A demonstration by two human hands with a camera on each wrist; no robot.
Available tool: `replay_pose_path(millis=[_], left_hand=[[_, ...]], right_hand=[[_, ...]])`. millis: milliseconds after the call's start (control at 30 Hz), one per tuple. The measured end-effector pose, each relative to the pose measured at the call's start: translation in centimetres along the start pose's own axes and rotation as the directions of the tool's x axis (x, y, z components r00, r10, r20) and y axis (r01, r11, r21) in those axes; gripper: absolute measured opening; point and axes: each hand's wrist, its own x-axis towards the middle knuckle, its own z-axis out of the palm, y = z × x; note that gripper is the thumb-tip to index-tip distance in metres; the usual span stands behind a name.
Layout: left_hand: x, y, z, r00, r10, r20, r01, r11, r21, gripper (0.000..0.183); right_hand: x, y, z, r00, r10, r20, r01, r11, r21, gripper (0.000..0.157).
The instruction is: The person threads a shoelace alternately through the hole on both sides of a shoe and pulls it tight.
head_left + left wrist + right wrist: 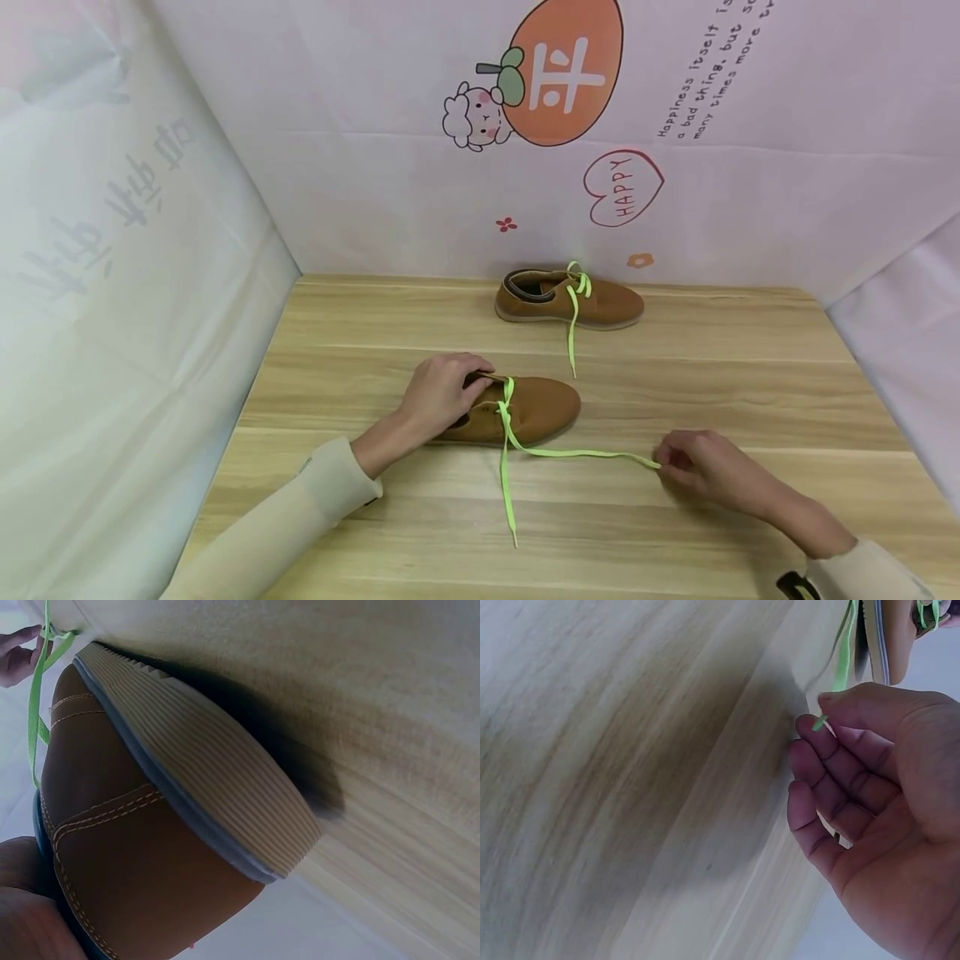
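Note:
A brown lace-up shoe (551, 404) lies on the wooden table, toe to the right. My left hand (442, 392) grips it at the opening, near the top of the eyelets; the left wrist view shows its ribbed sole (202, 765) and stitched side. To the right, my right hand (712, 471) pinches the end of a yellow-green shoelace (592, 453) between thumb and index finger, the other fingers loosely curled. That lace runs from the eyelets low across the table. The shoe's other lace end (506, 492) hangs down toward the front edge and lies on the wood.
A second brown shoe (615, 304) with yellow-green laces stands at the back, against a printed white cloth (390, 200). One of its lace ends trails forward on the wooden table (360, 325). White cloth (112, 333) also hangs along the left side.

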Motion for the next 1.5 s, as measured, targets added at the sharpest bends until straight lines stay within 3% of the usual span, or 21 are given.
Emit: replay_pose_path(millis=[267, 567, 800, 1100, 1500], left_hand=[[0.1, -0.1, 0.1, 1.000, -0.011, 0.003, 0.011, 1.000, 0.012, 0.011], [0.4, -0.1, 0.1, 0.999, -0.031, 0.006, 0.031, 1.000, 0.002, 0.009], [0.7, 0.0, 0.1, 0.997, -0.077, 0.016, 0.077, 0.997, -0.013, 0.009], [0.8, -0.1, -0.1, 0.996, -0.090, 0.019, 0.090, 0.995, -0.041, 0.009], [1.0, -0.2, -0.2, 0.992, -0.120, 0.029, 0.121, 0.990, -0.076, 0.008]], right_hand=[[0.7, -1.3, -0.9, 0.992, -0.008, -0.124, 0.019, 0.996, 0.083, 0.026], [2.2, -2.7, -2.4, 0.958, -0.072, -0.277, 0.106, 0.988, 0.108, 0.034], [3.2, -3.7, -3.5, 0.964, -0.007, -0.267, 0.062, 0.978, 0.199, 0.030], [4.5, -5.2, -4.3, 0.954, 0.061, -0.294, 0.069, 0.909, 0.411, 0.019], [7.8, -7.6, -4.0, 0.956, 0.083, -0.282, 0.087, 0.836, 0.542, 0.018]])
